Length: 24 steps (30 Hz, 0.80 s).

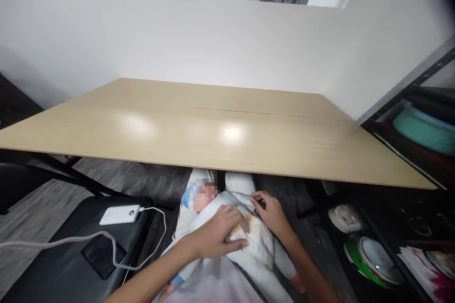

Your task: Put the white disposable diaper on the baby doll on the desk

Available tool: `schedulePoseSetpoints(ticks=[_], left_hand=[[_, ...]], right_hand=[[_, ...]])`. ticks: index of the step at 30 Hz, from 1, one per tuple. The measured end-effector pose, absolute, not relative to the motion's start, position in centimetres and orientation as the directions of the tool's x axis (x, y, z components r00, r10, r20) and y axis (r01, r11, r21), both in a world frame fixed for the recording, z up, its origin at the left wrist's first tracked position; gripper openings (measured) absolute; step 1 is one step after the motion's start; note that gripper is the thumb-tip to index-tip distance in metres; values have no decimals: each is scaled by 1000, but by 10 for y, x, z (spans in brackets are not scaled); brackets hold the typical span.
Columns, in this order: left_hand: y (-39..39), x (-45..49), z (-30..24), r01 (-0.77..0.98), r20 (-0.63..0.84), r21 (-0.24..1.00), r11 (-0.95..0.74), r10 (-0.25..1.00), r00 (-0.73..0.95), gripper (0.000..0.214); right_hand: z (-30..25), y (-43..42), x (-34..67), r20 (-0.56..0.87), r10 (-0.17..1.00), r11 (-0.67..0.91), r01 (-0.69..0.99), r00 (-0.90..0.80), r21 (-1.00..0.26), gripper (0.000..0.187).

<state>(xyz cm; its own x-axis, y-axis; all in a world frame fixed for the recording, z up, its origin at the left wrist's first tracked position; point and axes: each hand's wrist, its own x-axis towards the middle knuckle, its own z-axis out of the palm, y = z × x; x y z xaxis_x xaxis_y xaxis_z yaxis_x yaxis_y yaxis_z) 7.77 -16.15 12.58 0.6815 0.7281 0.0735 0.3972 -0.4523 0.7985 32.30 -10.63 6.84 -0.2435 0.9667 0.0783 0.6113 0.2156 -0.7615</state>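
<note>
Across my lap lies a small baby-like figure in a blue cap (pixel 186 197); its face is blurred, and I cannot tell whether it is a doll. It wears a white garment (pixel 216 201), with a patterned white-and-yellow cloth (pixel 261 236) over its middle. My left hand (pixel 227 229) rests on that cloth, fingers curved and thumb apart. At the garment's far edge my right hand (pixel 266 206) has its thumb and fingers drawn together, seemingly pinching the fabric. My white trouser legs (pixel 240 182) extend under the table.
A wooden table (pixel 213 137) stands just ahead, its front edge above my knees. On the left, a black chair (pixel 46 265) holds a white power bank (pixel 120 215) with a cable and a dark phone (pixel 103 254). Shelves with a lidded pot (pixel 378 258) stand close on the right.
</note>
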Motion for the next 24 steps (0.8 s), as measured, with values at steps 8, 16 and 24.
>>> schedulePoseSetpoints(ticks=[8, 16, 24], left_hand=[[-173, 69, 135, 480, 28, 782, -398, 791, 611, 13], [-188, 40, 158, 294, 51, 853, -432, 628, 776, 22], [-103, 169, 102, 489, -84, 517, -703, 526, 846, 54]], right_hand=[[115, -127, 284, 105, 752, 488, 443, -650, -752, 23], [133, -165, 353, -254, 838, 195, 699, -483, -688, 50], [67, -191, 381, -461, 821, 38, 838, -337, -545, 40]])
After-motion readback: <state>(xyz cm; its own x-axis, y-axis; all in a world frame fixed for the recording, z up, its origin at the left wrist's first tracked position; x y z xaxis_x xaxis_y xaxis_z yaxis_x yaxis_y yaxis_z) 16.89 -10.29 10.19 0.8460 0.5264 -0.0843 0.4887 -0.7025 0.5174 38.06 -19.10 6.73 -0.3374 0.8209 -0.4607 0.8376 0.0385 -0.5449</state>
